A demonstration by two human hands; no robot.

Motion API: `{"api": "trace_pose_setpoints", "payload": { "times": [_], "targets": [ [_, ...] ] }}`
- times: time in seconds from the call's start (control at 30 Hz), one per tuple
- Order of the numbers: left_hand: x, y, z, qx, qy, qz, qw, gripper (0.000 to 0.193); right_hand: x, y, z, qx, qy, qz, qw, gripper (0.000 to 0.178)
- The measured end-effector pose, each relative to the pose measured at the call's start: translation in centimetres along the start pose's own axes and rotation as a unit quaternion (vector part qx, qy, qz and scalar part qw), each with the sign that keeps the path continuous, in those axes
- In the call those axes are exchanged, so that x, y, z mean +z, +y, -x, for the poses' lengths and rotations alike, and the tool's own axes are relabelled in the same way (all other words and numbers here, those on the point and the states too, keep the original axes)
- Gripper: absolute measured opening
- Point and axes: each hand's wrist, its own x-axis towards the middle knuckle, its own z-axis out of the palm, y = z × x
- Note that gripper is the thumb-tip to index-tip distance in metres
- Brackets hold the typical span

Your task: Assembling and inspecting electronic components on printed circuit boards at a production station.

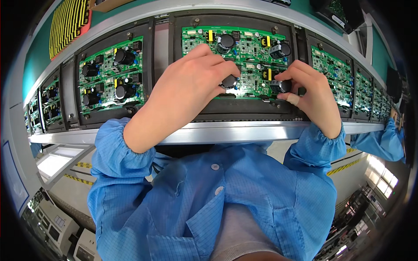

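Observation:
In front of me a green circuit board panel (248,60) lies in a black carrier frame (261,111). It carries several black cylindrical capacitors and yellow transformers. My left hand (191,82) reaches over the panel's left part, its fingers closed round the near-left capacitor (229,82). My right hand (308,87) pinches the near-right capacitor (281,85) between thumb and fingers; a pale wrap circles one finger. Two more capacitors stand behind, one upright at the far left (226,42) and one leaning at the far right (280,50). Part of the panel is hidden under my left hand.
Populated boards in carriers sit to the left (111,71) and right (333,78) along the line. A metal rail (226,130) runs along the near edge. Yellow-and-black racks (69,26) stand at the far left. Another person's blue sleeve (379,143) shows at right.

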Motion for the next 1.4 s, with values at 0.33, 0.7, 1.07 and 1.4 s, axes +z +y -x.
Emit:
{"api": "trace_pose_setpoints", "payload": {
  "times": [0.33, 0.7, 1.07, 1.4],
  "targets": [
    [-0.7, -0.3, -0.3, 0.019, -0.037, 0.011, 0.999, 0.040, -2.4, 2.0, 1.0, -0.123, 0.320, -0.010, 0.939, 0.032],
    [-0.4, 0.0, -0.7, 0.007, -0.014, -0.004, 1.000, 0.042, -2.0, 3.9, 1.4, -0.161, 0.413, -0.040, 0.896, 0.015],
    [-0.2, 0.1, -0.5, 0.017, 0.005, -0.023, 1.000, 0.036, -6.2, 6.8, 4.2, -0.134, 0.695, -0.172, 0.685, 0.018],
    [-0.4, -0.3, -1.1, 0.108, 0.005, -0.020, 0.994, 0.029, -24.3, 13.9, -3.5, 0.025, 0.396, 0.073, 0.915, 0.029]
  ]
}}
